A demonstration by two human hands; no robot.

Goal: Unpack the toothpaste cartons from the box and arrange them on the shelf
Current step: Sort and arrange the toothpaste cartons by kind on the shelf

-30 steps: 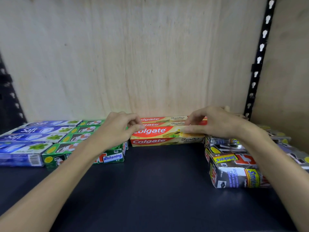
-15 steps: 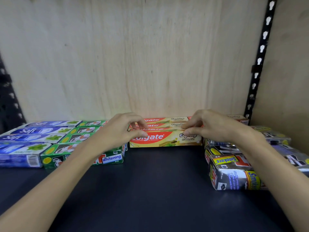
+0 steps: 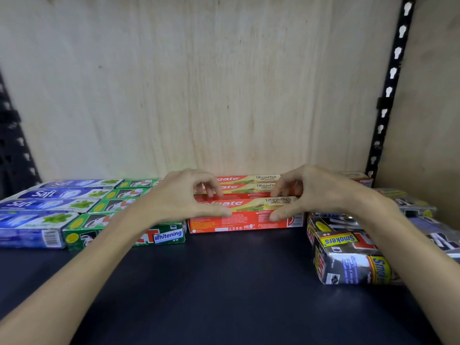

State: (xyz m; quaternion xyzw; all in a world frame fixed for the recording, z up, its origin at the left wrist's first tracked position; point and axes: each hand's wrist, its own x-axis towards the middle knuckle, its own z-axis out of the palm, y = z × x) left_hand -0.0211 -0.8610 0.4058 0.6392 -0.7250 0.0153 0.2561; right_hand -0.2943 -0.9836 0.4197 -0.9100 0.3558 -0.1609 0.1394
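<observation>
A red and yellow Colgate carton lies lengthwise on the dark shelf, in front of two more Colgate cartons at the back wall. My left hand pinches the front carton's left end between thumb and fingers. My right hand pinches its right end the same way. The carton's red side panel faces me and its yellow top faces up.
Blue Saft cartons and green Whitening cartons fill the shelf's left side. Silver and black Smokers cartons lie stacked at the right. A plywood back wall and a black slotted upright bound the shelf.
Both hands have turned the front Colgate carton so its red side panel faces forward and set it flat on the shelf against the cartons behind.
</observation>
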